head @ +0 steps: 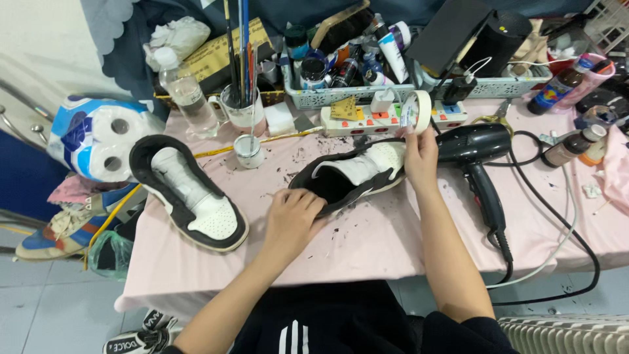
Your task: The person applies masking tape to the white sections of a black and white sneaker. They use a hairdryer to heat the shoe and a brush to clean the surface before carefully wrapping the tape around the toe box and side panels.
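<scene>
A black and white sneaker (354, 172) lies on its side in the middle of the pink-covered table (367, 242). My left hand (291, 216) grips its heel end, fingers reaching into the opening. My right hand (419, 152) pinches a strip of tape at the toe, pulled from a roll of masking tape (419, 111) standing just above. The matching sneaker (190, 193) rests upright to the left, untouched.
A black hair dryer (481, 157) with its cord lies right of my right hand. A white power strip (373, 118), a small jar (249, 151), a cup of brushes (242, 108), a water bottle (187, 92) and baskets of paint bottles (347, 72) line the back. Dark flecks dot the cloth.
</scene>
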